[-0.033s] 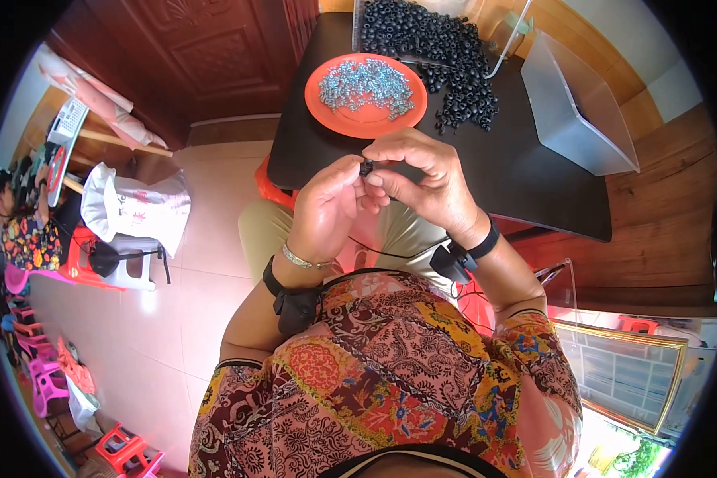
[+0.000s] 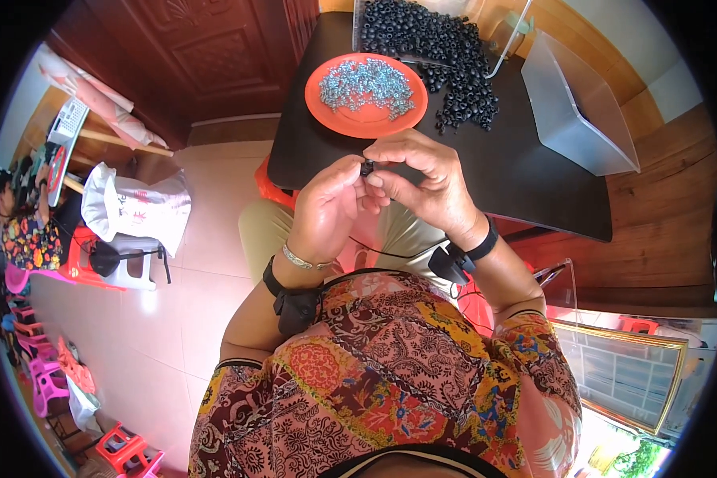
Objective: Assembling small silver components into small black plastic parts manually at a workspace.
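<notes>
Left hand [image 2: 327, 209]: we see it pinching a small black ring [image 2: 366, 168], frame centre.
Right hand [image 2: 422, 179]: we note it pinching the same ring.
Worktop [image 2: 526, 171]: orange plate [image 2: 366, 119], upper centre.

A small black ring-shaped part [image 2: 366, 168] sits pinched between both hands' fingers [image 2: 378, 180].

No change: hands [image 2: 390, 191] hold (both pinching) black ring [image 2: 366, 167].

Left hand [image 2: 327, 209] and right hand [image 2: 424, 182] together at chest height, fingertips pinched in a shared grip.
</notes>
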Action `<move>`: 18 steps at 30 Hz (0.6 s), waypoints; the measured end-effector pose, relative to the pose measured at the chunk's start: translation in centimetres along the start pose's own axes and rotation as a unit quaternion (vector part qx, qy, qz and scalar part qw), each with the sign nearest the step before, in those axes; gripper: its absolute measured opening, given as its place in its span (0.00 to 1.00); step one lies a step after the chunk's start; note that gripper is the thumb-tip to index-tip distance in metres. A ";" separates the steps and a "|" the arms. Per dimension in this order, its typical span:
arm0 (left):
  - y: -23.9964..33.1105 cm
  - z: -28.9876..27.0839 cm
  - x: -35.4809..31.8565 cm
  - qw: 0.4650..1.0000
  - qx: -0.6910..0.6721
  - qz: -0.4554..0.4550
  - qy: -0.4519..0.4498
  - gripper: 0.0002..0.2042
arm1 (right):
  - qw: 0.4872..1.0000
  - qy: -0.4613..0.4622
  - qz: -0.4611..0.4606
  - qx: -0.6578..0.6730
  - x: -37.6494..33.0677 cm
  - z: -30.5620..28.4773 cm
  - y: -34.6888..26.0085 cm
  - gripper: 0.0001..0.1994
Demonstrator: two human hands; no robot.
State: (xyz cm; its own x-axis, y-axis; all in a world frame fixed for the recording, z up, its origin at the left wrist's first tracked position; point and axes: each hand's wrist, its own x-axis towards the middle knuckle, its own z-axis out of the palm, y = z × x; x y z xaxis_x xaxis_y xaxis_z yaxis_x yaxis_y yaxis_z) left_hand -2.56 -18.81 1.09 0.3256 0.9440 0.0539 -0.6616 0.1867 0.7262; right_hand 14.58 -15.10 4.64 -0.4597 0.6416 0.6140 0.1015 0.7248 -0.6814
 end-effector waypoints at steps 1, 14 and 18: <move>0.1 0.1 -0.1 1.000 0.001 -0.001 0.001 0.15 | 1.000 0.010 0.000 -0.010 -0.2 0.1 0.0 0.12; -0.4 0.4 -0.2 1.000 -0.021 -0.013 0.001 0.12 | 0.992 0.091 -0.059 -0.066 -2.0 1.1 0.7 0.15; -0.4 0.5 -0.2 1.000 -0.012 -0.011 0.004 0.12 | 0.990 0.107 -0.065 -0.065 -2.2 1.6 1.0 0.16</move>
State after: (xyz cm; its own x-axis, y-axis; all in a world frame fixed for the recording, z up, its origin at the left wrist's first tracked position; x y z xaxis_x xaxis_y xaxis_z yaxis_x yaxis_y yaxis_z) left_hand -2.06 -19.19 1.11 0.3349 0.9417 0.0324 -0.6699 0.2138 0.7110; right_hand 14.32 -16.19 1.93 -0.2798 0.5693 0.7730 0.1724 0.8219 -0.5429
